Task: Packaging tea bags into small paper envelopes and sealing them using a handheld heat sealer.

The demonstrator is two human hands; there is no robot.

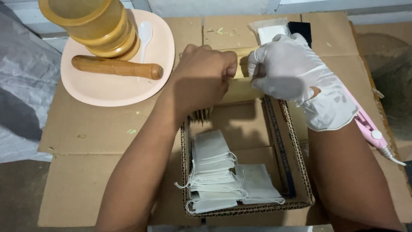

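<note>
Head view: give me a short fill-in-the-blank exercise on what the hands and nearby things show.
1. The right hand wears a white ____.
2. The wooden pestle lies on a peach-coloured ____.
3. The white drawstring bags are stacked inside a shallow ____ tray.
4. The left hand is ____, with no covering.

Missing words: glove; plate; cardboard; bare

Matt corrugated cardboard box (300, 189) holds soft white cloth-like pouches (212, 172) (drawstring), beside a smooth wooden pestle (116, 66) on a glossy plate (107, 90).

Makeshift home packing spot; flattened cardboard (107, 129) worktop; wooden mortar (96, 25); sachets (214, 172)
</note>
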